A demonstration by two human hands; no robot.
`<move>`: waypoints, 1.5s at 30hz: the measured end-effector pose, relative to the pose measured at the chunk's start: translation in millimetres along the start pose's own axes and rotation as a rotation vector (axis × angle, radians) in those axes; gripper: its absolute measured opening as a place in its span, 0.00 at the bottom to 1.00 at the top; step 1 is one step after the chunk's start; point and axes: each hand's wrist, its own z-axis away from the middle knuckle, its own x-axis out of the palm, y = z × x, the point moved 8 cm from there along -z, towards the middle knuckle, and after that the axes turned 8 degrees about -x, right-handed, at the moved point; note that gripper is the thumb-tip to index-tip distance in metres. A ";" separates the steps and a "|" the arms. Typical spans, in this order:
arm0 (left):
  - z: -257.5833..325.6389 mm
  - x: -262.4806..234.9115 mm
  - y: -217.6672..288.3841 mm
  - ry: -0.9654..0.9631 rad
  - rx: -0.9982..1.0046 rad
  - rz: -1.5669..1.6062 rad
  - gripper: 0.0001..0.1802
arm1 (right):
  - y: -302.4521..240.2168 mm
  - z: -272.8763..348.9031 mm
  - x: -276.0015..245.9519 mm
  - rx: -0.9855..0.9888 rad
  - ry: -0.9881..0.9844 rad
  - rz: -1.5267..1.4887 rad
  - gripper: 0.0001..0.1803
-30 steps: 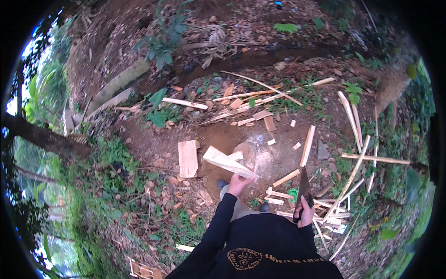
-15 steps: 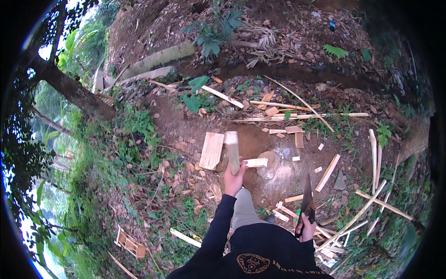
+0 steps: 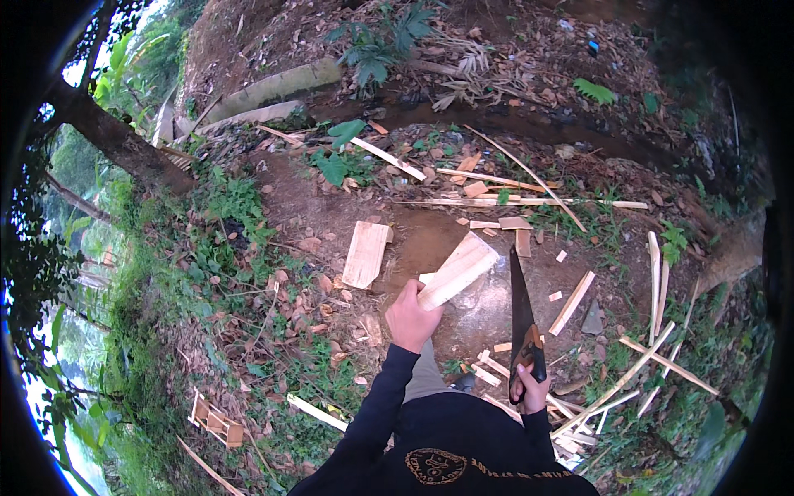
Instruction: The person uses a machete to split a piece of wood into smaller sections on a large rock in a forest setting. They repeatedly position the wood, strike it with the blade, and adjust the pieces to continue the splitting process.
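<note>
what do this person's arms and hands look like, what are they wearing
Both arms are covered in long dark, near-black sleeves that end at the wrists. The left hand and right hand are bare, with no gloves; no rings or watch can be made out. The dark top carries a round gold-coloured emblem low on the front.

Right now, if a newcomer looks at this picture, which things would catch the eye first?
First, the pale flat wooden block held up at the centre by the left hand. Next, the long dark-bladed handsaw, gripped by the right hand just to the block's right, blade pointing away from the person. Around them, pale wooden offcuts and thin strips lie scattered on the bare brown soil.
</note>
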 end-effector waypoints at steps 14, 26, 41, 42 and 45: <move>53.2 117.3 -82.8 -0.923 -0.661 0.764 0.20 | -10.9 19.7 -18.1 -0.058 -0.019 0.165 0.14; 52.3 62.2 -20.4 -0.509 -0.302 0.846 0.18 | -12.0 31.0 -26.5 -0.024 0.034 0.140 0.14; 8.4 1.6 6.8 -0.064 -0.098 0.752 0.22 | -3.5 30.3 -36.4 0.000 0.035 0.142 0.15; 8.0 -1.7 5.5 -0.017 -0.095 0.641 0.23 | -4.9 30.1 -37.6 -0.005 0.032 0.146 0.15; 14.4 4.8 8.5 -0.084 -0.135 0.729 0.22 | -8.8 28.4 -37.7 -0.010 0.027 0.165 0.15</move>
